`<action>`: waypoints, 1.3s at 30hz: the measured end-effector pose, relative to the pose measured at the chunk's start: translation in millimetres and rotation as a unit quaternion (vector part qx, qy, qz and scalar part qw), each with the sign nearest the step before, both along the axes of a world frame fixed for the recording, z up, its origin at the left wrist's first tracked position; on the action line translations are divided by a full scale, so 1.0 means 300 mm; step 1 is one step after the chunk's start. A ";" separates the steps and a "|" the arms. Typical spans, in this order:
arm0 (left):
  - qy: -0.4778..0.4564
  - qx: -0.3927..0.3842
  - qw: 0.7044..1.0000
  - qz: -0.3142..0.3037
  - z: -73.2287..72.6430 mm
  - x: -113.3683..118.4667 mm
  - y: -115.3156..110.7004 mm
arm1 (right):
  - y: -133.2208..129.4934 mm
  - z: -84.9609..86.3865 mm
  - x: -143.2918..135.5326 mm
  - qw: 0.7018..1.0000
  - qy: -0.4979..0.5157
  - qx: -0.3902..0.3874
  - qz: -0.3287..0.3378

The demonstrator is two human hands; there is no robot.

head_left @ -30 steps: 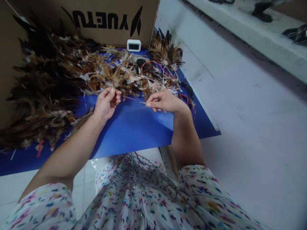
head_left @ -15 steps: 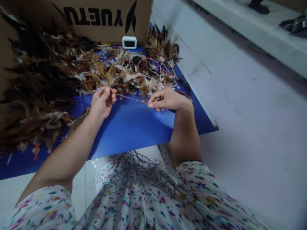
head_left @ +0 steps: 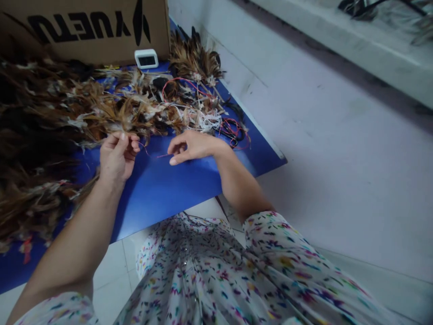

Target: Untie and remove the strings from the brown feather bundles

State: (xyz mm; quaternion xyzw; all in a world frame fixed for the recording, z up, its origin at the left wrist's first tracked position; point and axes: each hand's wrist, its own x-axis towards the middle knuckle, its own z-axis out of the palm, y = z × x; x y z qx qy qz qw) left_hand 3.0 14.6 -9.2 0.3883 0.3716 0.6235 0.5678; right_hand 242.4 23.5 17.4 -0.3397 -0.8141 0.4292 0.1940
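My left hand [head_left: 117,155] is closed in a pinch at the near edge of the feather pile. Brown feathers [head_left: 124,116] fan out just above its thumb and seem to be held by their base. A thin red thread [head_left: 145,148] hangs slack from its fingertips. My right hand [head_left: 194,146] is to the right, over the blue tabletop [head_left: 169,180], with fingers curled and the thumb slightly apart from the index finger. A short bit of red thread sticks out leftward from those fingers. Whether both bits are one strand I cannot tell.
Loose brown and black feathers [head_left: 43,104] cover the table's left and back. Behind stand a cardboard box [head_left: 91,27] and a small white digital clock [head_left: 146,58]. Black-handled scissors [head_left: 237,133] lie tangled in red thread at right, beside the wall [head_left: 321,126].
The thread was taut between my hands and now hangs slack. My hands are closer together. The view has swung right, and the scissors have come into sight.
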 end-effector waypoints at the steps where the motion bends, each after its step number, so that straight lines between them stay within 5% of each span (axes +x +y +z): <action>1: 0.006 0.004 1.000 -0.003 0.003 0.005 -0.006 | -0.001 -0.012 -0.021 0.999 0.025 0.014 -0.027; 4: 0.028 0.018 0.999 -0.015 0.011 0.021 -0.023 | -0.016 -0.044 -0.094 0.988 0.122 0.004 -0.092; 9: 0.043 0.038 0.997 -0.042 0.013 0.034 -0.042 | -0.059 -0.068 -0.191 0.949 0.253 -0.151 -0.111; 14: 0.026 0.045 0.998 -0.039 0.000 0.038 -0.038 | -0.082 -0.059 -0.206 0.916 0.258 -0.283 -0.123; 25: 0.065 -0.001 0.998 -0.002 -0.014 0.048 -0.034 | -0.061 -0.036 -0.149 0.946 0.209 -0.109 -0.223; 31: 0.157 0.068 0.985 0.027 -0.050 0.038 -0.034 | -0.061 -0.049 -0.147 0.956 0.167 -0.089 -0.222; 39: 0.322 0.175 0.927 0.079 -0.040 0.027 -0.060 | -0.032 -0.098 -0.141 0.954 0.162 -0.004 -0.253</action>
